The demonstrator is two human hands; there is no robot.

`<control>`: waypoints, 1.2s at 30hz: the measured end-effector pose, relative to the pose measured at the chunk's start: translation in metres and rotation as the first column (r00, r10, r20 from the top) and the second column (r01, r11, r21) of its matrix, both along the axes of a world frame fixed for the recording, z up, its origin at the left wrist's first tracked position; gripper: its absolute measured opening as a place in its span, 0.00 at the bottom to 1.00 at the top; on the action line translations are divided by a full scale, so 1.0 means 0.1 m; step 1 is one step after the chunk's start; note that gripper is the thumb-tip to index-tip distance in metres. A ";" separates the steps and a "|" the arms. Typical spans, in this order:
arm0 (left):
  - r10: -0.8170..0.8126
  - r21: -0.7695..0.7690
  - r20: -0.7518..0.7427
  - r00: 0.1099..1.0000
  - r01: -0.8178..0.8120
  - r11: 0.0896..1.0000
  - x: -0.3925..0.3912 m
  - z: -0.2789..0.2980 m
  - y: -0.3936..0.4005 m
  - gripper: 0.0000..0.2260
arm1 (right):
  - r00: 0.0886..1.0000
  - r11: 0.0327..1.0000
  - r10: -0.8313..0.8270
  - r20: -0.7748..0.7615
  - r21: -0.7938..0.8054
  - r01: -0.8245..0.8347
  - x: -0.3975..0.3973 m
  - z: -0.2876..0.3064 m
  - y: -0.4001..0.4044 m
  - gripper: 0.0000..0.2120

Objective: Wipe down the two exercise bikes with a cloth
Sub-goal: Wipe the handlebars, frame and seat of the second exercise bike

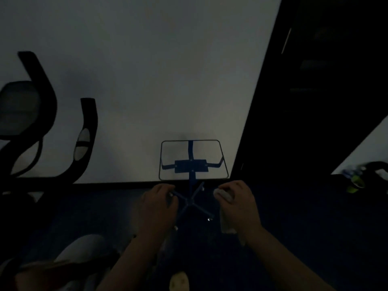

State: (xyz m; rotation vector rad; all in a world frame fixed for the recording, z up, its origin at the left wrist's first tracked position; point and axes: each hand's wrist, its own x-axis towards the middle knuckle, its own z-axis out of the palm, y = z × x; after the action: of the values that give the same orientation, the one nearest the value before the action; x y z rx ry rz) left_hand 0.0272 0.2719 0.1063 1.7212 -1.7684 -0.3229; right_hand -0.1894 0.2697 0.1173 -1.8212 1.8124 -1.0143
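Both forearms reach up from the bottom of the dim frame. The left hand (159, 199) curls its grip round a blue frame (190, 199) at lower centre; the right hand (237, 198) clutches a pale cloth (223, 195). A black exercise bike (88, 131) stands at left.

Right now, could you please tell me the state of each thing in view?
Left hand: fingers curled round an arm of the blue frame.
Right hand: holds the pale cloth, bunched.
Blue frame: upright, with a clear tray on top.
Exercise bike: at left, untouched.
Room: very dim.
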 end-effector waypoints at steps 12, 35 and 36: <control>0.047 0.146 -0.001 0.999 -0.046 0.988 0.10 -0.59 -2.11 0.15 | 1.000 0.972 0.001 0.029 0.236 -0.008 0.06 -0.64 -1.90 0.05; 0.261 0.329 -0.064 0.963 -0.226 0.917 0.04 -1.86 -3.61 0.14 | 0.983 0.730 0.182 0.032 0.665 -0.157 0.55 -2.55 -4.49 0.18; 0.248 0.340 -0.066 0.966 -0.212 0.916 0.04 -1.79 -3.60 0.14 | 0.976 0.714 0.215 0.027 0.677 -0.176 0.52 -2.46 -4.47 0.19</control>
State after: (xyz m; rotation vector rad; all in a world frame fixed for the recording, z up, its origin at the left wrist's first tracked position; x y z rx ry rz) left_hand 0.0310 -0.0886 -0.0727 2.0823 -1.4743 -0.6255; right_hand -0.1374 -0.1770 -0.1283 -1.5187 1.6563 -0.1559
